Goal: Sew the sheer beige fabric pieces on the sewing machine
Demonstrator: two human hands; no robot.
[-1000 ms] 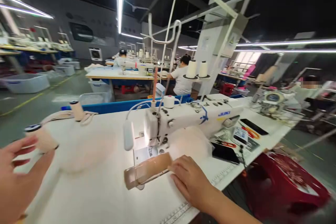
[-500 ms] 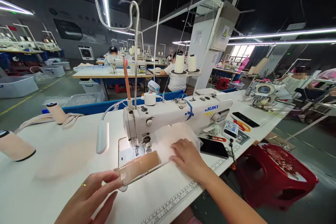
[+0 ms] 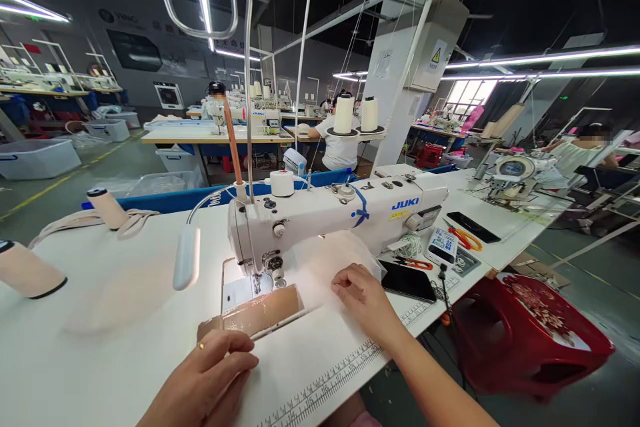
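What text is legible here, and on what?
"JUKI", blue letters on the white sewing machine arm.
"YING", then unreadable letters, on the far grey wall.
Yellow warning triangle, no readable words, on the grey electrical box.
Ruler marks along the table edge: numbers too small.
Control panel label: blurred.
Blue lettering on the distant machine: too small to read.

Glossy tan strip (image 3: pixel 260 310), smooth white tabletop (image 3: pixel 125 347), glossy white-enamelled sewing machine (image 3: pixel 340 213), shiny red plastic stool (image 3: pixel 530 340)

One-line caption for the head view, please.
Left hand and right hand rest by tan strip under white sewing machine.
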